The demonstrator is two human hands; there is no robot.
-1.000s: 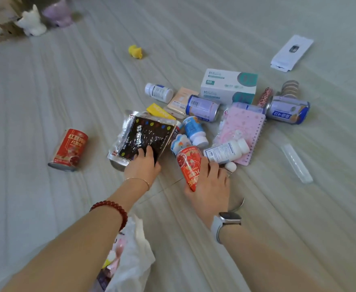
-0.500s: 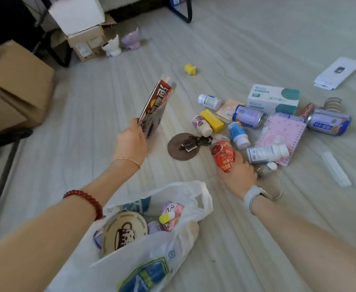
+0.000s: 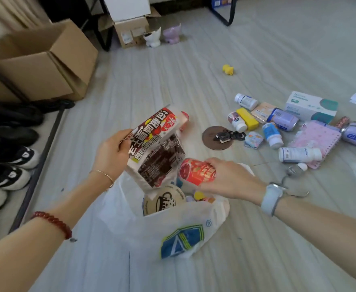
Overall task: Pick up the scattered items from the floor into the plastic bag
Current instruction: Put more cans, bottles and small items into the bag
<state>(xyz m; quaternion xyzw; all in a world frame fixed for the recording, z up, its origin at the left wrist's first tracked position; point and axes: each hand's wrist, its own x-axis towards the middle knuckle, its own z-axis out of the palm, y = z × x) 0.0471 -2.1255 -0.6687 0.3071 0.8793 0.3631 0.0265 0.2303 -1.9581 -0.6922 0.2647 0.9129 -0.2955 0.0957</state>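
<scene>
Left hand (image 3: 112, 154) grips the flat printed foil snack packet (image 3: 156, 148); right hand (image 3: 229, 178) grips the red cylindrical can (image 3: 196, 170). Lower both inside the white plastic bag (image 3: 173, 228) mouth before release, packet edge-first.

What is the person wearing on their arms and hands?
Both arms are bare, with no sleeves in view. The left arm has a dark red bead bracelet partway up the forearm and a thin gold chain bracelet at the wrist. The right wrist has a watch with a pale grey band. No gloves and no rings show.
</scene>
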